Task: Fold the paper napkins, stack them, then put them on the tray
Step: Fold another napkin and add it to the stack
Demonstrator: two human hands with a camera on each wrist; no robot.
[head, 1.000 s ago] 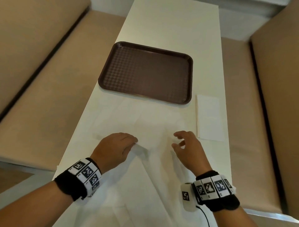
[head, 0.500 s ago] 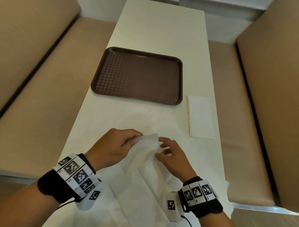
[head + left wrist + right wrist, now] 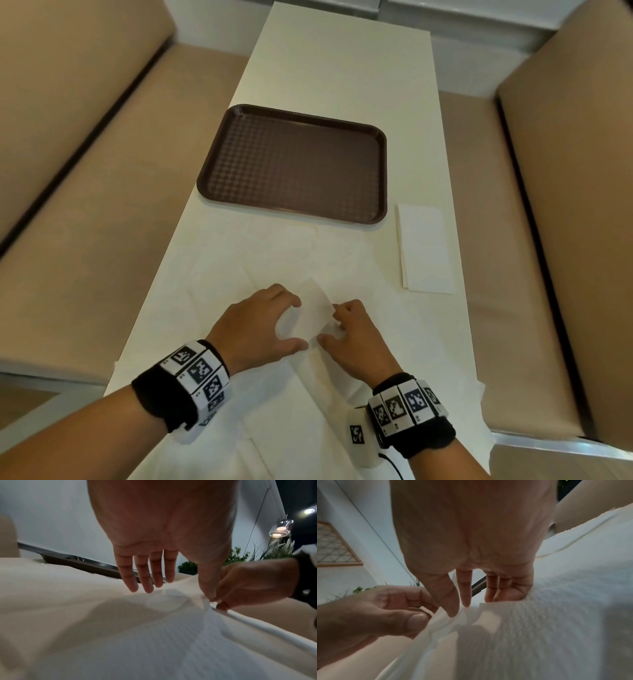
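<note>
A white paper napkin lies near the table's front with one flap raised between my hands. My left hand curls round the flap's left side, and its thumb touches the fold. My right hand pinches the napkin's edge between thumb and forefinger. Beyond the hands, the brown tray holds nothing. One folded napkin lies flat to the right of the tray's near corner. Several unfolded napkins overlap on the white table under my wrists.
The narrow white table runs away from me between two tan benches. Beyond the tray, the far end of the tabletop shows only bare surface. Potted plants and a lamp stand off to the side in the left wrist view.
My hands came together from about a napkin's width apart and lifted the napkin's far edge. The flap now stands more upright and narrower between them.
</note>
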